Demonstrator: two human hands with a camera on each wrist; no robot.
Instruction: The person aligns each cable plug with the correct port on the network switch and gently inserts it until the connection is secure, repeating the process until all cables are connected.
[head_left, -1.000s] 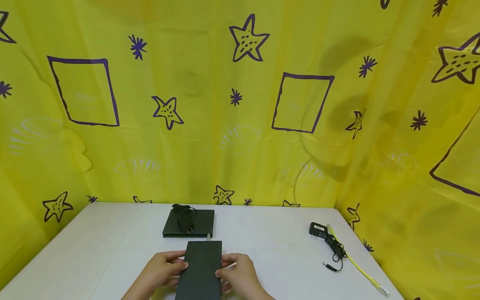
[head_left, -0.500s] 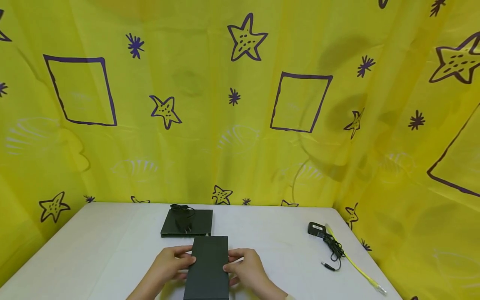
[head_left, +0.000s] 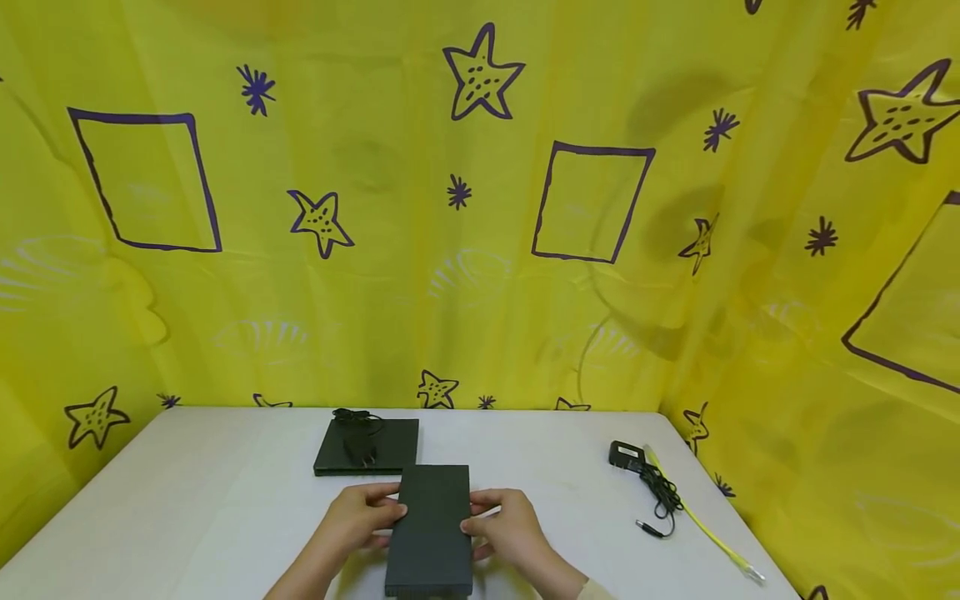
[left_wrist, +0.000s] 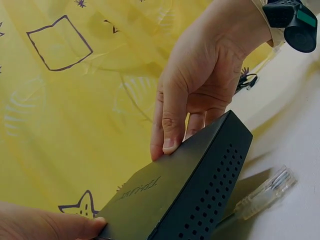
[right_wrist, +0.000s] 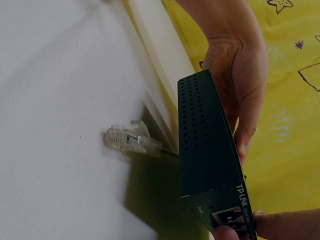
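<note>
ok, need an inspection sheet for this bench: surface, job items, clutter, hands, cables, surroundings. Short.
Surface: white table.
Job items: black TP-LINK box, held, with perforations on one side.
Clutter: flat black box at the back, a plug adapter on top; black power adapter at right.
Hands: left hand and right hand grip opposite edges of the TP-LINK box.
Cables: coiled black cord and yellow cable at right; clear connector beside the TP-LINK box in the wrist views, its cord's far end hidden.
Surroundings: yellow curtain printed with starfish and squares; other people: nothing seen.
</note>
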